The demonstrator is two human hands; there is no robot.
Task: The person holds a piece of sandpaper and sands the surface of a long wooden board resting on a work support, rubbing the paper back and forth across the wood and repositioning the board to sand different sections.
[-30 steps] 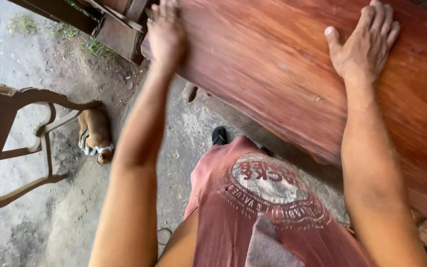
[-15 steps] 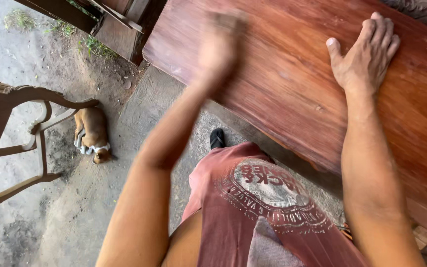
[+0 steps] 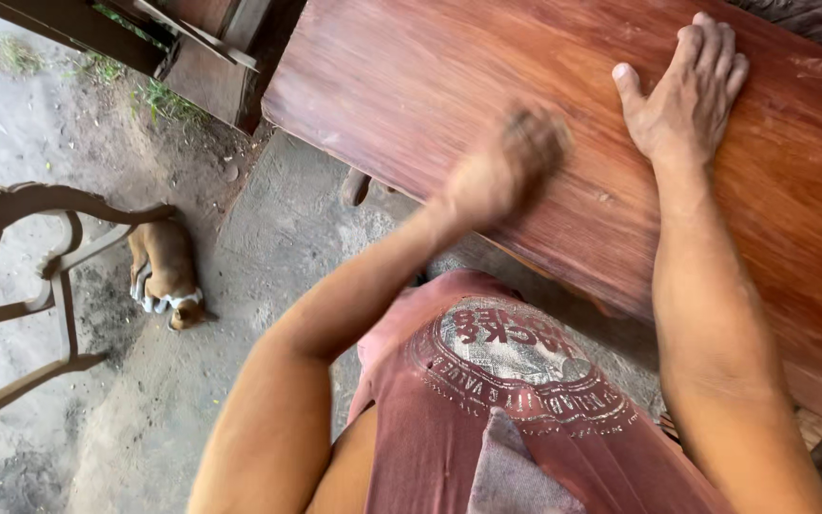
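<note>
1. I see the right hand (image 3: 682,90) up at about one o'clock in the view, laid flat with fingers spread wide, palm down on the reddish wooden board (image 3: 449,76). It holds nothing.
2. The left hand (image 3: 506,171) sits near the centre, just toward twelve o'clock, over the near part of the same board. It is blurred, so I cannot tell whether its fingers are curled, spread, or gripping anything, nor whether it touches the wood.
3. The board fills the upper right of my view, running from twelve o'clock down toward four o'clock, its near edge slanting above the person's lap.
4. Pale scuffed patches show on the board's surface toward two and three o'clock.
5. At six o'clock I see the person's faded red shirt (image 3: 516,381) with a round print on it.
6. At nine o'clock a small tan and white dog (image 3: 168,276) lies on the grey dirt floor (image 3: 259,257).
7. Just beyond the dog, at the left edge, stands a dark wooden chair frame (image 3: 21,286) with a curved arm.
8. At eleven o'clock dark timber pieces (image 3: 202,57) rest beside the board's end.
</note>
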